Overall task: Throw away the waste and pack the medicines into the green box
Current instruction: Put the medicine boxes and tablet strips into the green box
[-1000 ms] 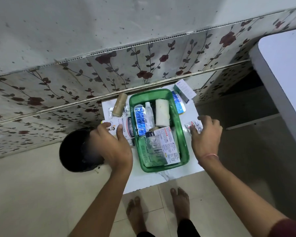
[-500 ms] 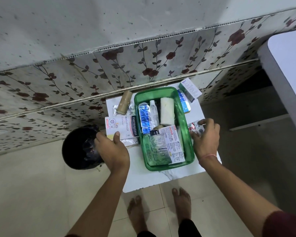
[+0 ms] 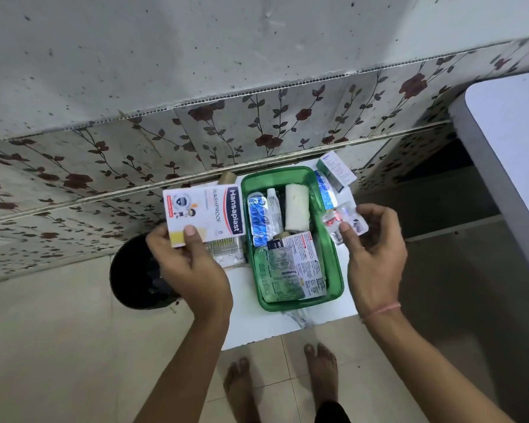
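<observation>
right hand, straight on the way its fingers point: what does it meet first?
Probably the far-right rim of the green box. The right hand, pinching the blister strip, points up-left; depth unclear, so it may pass above.

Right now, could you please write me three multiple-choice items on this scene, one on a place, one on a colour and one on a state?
1. Where is the black bin?
A. on the floor, left of the small white table
B. on that table
C. inside the box

2. What colour is the box that holds the medicines?
A. red
B. green
C. yellow

3. What is in the left hand?
A. nothing
B. the white bandage roll
C. the Hansaplast packet

Answers: 1 A, the bin shows on floor tiles beside the table's left edge. 2 B, its rim and walls are green. 3 C, thumb and fingers pinch the packet's lower edge, lifted, while the right hand holds a blister strip.
</observation>
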